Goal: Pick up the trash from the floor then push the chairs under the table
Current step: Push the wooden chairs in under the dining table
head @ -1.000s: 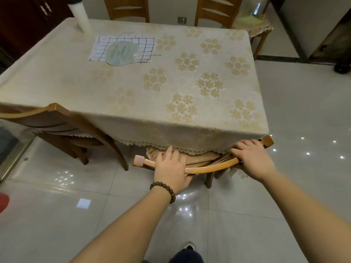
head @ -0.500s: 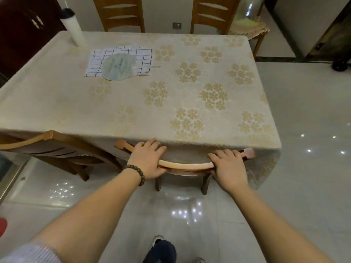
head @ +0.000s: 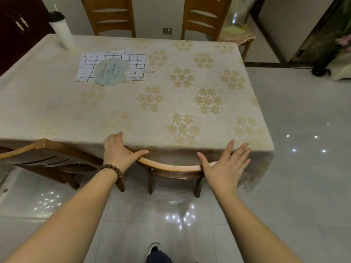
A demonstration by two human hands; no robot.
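A wooden chair (head: 171,168) stands tucked against the near edge of the table (head: 133,111), its curved top rail touching the hanging cream tablecloth. My left hand (head: 118,150), with a bead bracelet on the wrist, rests on the left end of the rail, fingers partly curled over it. My right hand (head: 226,164) is flat with fingers spread, its palm against the rail's right end. A second wooden chair (head: 47,158) stands at the left, angled and pulled out from the table. No trash shows on the floor.
Two more chairs (head: 112,16) (head: 205,16) stand at the table's far side. On the table lie a checked cloth with a round fan (head: 112,71) and a tall white cup (head: 62,31). A small side table (head: 239,37) is at the back right. Glossy tiled floor stretches to the right.
The chair has slid forward under the table until its rail meets the tablecloth. My right hand has let go of the rail and spread flat; my left hand has loosened.
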